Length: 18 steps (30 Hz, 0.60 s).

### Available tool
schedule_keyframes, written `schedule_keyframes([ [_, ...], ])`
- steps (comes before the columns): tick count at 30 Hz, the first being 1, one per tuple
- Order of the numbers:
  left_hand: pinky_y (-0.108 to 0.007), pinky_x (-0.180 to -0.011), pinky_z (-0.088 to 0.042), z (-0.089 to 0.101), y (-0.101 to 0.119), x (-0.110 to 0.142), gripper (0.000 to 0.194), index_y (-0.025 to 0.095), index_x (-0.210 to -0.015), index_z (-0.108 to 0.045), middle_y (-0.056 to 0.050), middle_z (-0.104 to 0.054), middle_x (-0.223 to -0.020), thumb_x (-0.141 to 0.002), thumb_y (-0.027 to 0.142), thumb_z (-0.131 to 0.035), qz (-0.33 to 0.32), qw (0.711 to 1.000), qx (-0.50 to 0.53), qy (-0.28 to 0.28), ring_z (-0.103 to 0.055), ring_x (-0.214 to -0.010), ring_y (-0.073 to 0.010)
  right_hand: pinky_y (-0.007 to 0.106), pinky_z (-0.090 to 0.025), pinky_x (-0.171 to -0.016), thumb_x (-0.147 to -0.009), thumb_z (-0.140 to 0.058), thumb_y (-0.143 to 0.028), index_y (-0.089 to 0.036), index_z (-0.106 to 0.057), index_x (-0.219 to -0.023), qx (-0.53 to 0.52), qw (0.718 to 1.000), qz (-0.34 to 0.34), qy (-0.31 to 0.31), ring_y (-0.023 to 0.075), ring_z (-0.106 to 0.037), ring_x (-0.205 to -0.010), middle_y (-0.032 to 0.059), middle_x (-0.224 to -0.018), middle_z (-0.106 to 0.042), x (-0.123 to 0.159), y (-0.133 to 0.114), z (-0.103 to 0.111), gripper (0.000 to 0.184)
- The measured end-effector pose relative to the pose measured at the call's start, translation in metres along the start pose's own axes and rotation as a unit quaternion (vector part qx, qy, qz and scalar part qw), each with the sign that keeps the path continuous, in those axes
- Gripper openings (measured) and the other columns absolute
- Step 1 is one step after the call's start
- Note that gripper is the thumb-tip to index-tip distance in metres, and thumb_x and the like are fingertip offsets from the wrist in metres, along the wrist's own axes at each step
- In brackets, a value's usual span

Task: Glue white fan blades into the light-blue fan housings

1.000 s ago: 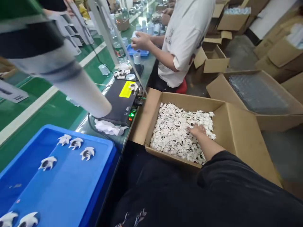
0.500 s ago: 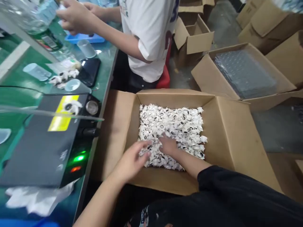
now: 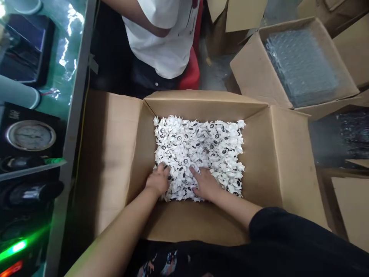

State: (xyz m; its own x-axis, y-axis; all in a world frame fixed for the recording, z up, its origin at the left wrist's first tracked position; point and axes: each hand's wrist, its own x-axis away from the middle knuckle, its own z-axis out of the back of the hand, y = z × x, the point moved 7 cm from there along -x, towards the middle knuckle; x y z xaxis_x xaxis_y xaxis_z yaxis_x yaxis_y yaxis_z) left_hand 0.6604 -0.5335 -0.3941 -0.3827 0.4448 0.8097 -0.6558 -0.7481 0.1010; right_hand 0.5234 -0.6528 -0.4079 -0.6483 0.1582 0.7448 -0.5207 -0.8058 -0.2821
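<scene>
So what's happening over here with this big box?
A person has both bare hands down in an open cardboard box holding a heap of small white spiky pieces, many with dark round marks. The left hand touches the heap near the box's left side, and the right hand is on it closer to the middle; whether either has gripped a piece is hard to tell. Beyond the box, someone in a white shirt sits on a red seat.
</scene>
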Motion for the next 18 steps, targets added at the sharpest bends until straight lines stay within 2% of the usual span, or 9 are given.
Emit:
schedule_keyframes([
  [5,-0.054,-0.106,-0.041,0.007,0.016,0.028,0.065,0.014,-0.148,-0.041,-0.022,-0.028,-0.158,-0.085,0.022,-0.056,0.006,1.000,0.011,0.006,-0.042,-0.136,-0.0428,0.053,-0.044,-0.104,-0.092,-0.066,-0.039,-0.020,-0.043,-0.143,0.012,0.995,0.067,-0.072,0.0315,-0.045,-0.129,0.0132,-0.148,-0.036,0.021,-0.013,-0.011,0.059],
  [7,-0.053,-0.108,-0.041,0.020,0.021,0.059,0.064,0.016,-0.148,-0.041,-0.020,-0.033,-0.157,-0.087,0.026,-0.058,0.002,0.999,0.025,0.020,-0.042,-0.137,-0.0406,0.051,-0.047,-0.101,-0.093,-0.066,-0.037,-0.019,-0.049,-0.138,0.039,0.994,0.064,-0.083,0.0291,-0.051,-0.122,0.0129,-0.143,-0.043,0.023,-0.022,-0.007,0.052],
  [9,-0.045,-0.112,-0.039,0.039,0.023,0.107,0.059,0.022,-0.146,-0.045,-0.011,-0.043,-0.154,-0.089,0.029,-0.058,-0.025,0.997,0.055,0.058,-0.046,-0.137,-0.0315,0.048,-0.051,-0.097,-0.093,-0.066,-0.034,-0.016,-0.055,-0.130,0.079,0.992,0.056,-0.084,0.0263,-0.056,-0.115,0.0123,-0.134,-0.052,0.029,-0.035,0.003,0.043],
  [10,-0.040,-0.113,-0.039,0.050,0.022,0.139,0.056,0.024,-0.144,-0.046,-0.008,-0.048,-0.151,-0.090,0.030,-0.058,-0.051,0.991,0.077,0.096,-0.048,-0.135,-0.0268,0.048,-0.053,-0.094,-0.093,-0.066,-0.032,-0.014,-0.057,-0.127,0.100,0.990,0.058,-0.078,0.0262,-0.059,-0.112,0.0136,-0.131,-0.054,0.034,-0.044,0.011,0.039],
  [12,-0.034,-0.111,-0.042,0.067,0.013,0.219,0.049,0.024,-0.140,-0.049,-0.005,-0.057,-0.143,-0.092,0.027,-0.056,-0.109,0.962,0.109,0.224,-0.054,-0.130,-0.0204,0.049,-0.054,-0.091,-0.093,-0.064,-0.028,-0.012,-0.060,-0.126,0.136,0.985,0.097,-0.053,0.0293,-0.062,-0.108,0.0192,-0.133,-0.054,0.050,-0.070,0.031,0.037],
  [14,-0.033,-0.107,-0.046,0.064,-0.004,0.318,0.042,0.026,-0.134,-0.052,-0.004,-0.066,-0.131,-0.092,0.020,-0.053,-0.126,0.906,0.098,0.393,-0.061,-0.120,-0.0177,0.055,-0.050,-0.096,-0.095,-0.057,-0.027,-0.012,-0.057,-0.134,0.157,0.967,0.199,-0.024,0.0355,-0.061,-0.113,0.0235,-0.143,-0.045,0.074,-0.110,0.052,0.042],
  [16,-0.033,-0.102,-0.049,0.033,-0.034,0.421,0.036,0.030,-0.125,-0.056,-0.002,-0.073,-0.116,-0.092,0.016,-0.050,-0.011,0.842,0.061,0.537,-0.068,-0.108,-0.0172,0.051,-0.041,-0.110,-0.099,-0.046,-0.036,-0.020,-0.047,-0.145,0.139,0.921,0.364,0.011,0.0318,-0.045,-0.134,0.0135,-0.151,-0.038,0.108,-0.164,0.070,0.048],
  [17,-0.034,-0.097,-0.052,0.007,-0.057,0.474,0.029,0.029,-0.116,-0.059,-0.003,-0.074,-0.109,-0.092,0.019,-0.047,0.130,0.793,0.061,0.592,-0.070,-0.103,-0.0187,0.048,-0.039,-0.113,-0.100,-0.041,-0.041,-0.024,-0.045,-0.146,0.106,0.887,0.448,0.022,0.0282,-0.041,-0.138,0.0085,-0.152,-0.038,0.130,-0.192,0.078,0.049],
  [18,-0.037,-0.096,-0.053,-0.029,-0.081,0.525,0.025,0.025,-0.111,-0.062,-0.006,-0.074,-0.108,-0.093,0.027,-0.045,0.308,0.736,0.068,0.598,-0.070,-0.102,-0.0220,0.044,-0.039,-0.114,-0.101,-0.037,-0.044,-0.027,-0.043,-0.147,0.077,0.857,0.510,0.025,0.0247,-0.040,-0.139,0.0045,-0.152,-0.039,0.152,-0.220,0.083,0.049],
])
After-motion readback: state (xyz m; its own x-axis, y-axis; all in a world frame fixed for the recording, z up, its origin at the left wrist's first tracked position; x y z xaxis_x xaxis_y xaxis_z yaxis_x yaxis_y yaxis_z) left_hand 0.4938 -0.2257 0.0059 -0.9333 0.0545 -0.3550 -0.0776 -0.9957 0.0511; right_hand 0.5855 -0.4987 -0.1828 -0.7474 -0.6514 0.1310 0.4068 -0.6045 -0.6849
